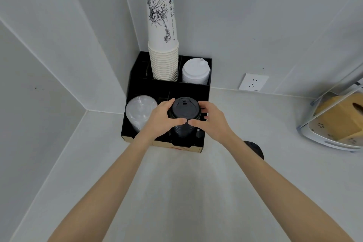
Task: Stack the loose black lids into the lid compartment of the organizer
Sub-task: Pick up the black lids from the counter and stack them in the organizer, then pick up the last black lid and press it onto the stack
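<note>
- A stack of black lids (pixel 184 116) is standing upright between the left hand (pixel 163 117) and right hand (pixel 211 119), both touching it.
- The black organizer (pixel 169 88) is sitting under and beyond the hands, holding the stack in its front right compartment.
- Another black lid (pixel 254 148) is lying just right of the right forearm.

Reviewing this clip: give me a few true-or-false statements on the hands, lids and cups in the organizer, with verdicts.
1. Both hands, left hand and right hand, are closed around the stack of black plastic lids. True.
2. The stack of white paper cups stands in the front row of the black compartment organizer. False: it stands in the back row.
3. The clear plastic lids sit in the compartment left of the black stack. True.
4. The white plastic lids lie loose on the grey counter. False: they sit in a back compartment, right of the cups.
</note>
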### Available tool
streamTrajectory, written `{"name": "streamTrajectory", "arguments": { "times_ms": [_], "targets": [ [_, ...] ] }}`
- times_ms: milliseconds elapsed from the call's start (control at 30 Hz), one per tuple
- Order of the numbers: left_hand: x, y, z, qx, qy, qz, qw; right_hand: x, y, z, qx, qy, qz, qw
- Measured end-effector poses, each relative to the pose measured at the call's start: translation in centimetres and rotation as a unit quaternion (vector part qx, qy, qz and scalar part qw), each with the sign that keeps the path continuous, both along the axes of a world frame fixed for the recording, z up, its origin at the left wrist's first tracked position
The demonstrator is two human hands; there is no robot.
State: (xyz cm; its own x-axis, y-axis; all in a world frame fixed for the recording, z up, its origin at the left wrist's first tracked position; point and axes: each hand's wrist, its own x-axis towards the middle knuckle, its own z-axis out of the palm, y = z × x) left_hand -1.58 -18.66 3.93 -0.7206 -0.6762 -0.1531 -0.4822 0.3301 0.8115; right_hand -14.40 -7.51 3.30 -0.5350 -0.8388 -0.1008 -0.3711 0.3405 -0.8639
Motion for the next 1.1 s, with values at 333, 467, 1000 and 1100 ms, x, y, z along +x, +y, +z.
{"name": "streamTrajectory", "arguments": {
  "times_ms": [333, 467, 1000, 1100],
  "targets": [
    [-1.2, 3.2, 1.6, -0.116, 0.001, 0.0, 0.993, -1.2, 3.4, 1.4, 0.012, -0.025, -0.011, 1.0],
    [-2.3, 6.0, 2.7, -0.156, 0.046, -0.011, 0.987, -2.6, 6.1, 2.7, -0.017, -0.001, -0.044, 0.999],
    [-8.4, 15.7, -4.4, 0.066, -0.06, -0.093, 0.992, -6.7, 17.3, -2.5, 0.06, -0.003, -0.121, 0.991],
    [-9.4, 16.5, -5.7, 0.062, -0.081, -0.082, 0.991, -7.1, 17.8, -4.1, 0.119, 0.005, -0.086, 0.989]
  ]
}}
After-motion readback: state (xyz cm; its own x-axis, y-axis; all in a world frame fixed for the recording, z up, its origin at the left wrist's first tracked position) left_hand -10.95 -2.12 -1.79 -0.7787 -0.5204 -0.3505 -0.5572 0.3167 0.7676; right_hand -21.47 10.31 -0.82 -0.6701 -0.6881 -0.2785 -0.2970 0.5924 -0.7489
